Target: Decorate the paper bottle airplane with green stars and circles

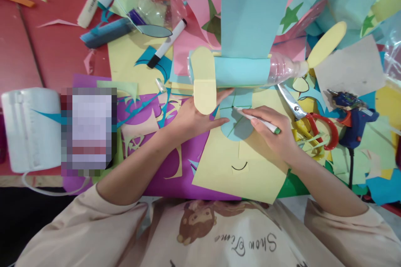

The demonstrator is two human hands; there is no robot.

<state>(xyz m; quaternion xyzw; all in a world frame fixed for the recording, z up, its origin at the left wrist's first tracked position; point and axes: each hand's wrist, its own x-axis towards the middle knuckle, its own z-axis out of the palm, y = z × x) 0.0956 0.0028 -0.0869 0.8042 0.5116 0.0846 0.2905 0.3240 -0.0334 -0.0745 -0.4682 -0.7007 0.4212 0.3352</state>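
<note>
In my right hand (272,127) is a slim white marker (261,122) with a green end, its tip touching a light-blue rounded paper piece (239,131). Green lines cross that piece. My left hand (200,112) lies beside it with thumb and finger spread apart, the thumb reaching its edge; some fingers are hidden behind a pale-yellow rounded strip (204,96). Just beyond both hands lies a clear plastic bottle (282,66) wrapped in light-blue paper (242,71). A yellow oval (327,44) sticks out by its neck.
Red-handled scissors (321,127) and a blue glue gun (354,129) lie at right among paper scraps. A black-and-white marker (167,44) rests at upper left. Yellow paper (225,171) is under my hands. A white corded device (33,129) stands at far left beside a blurred-out rectangle.
</note>
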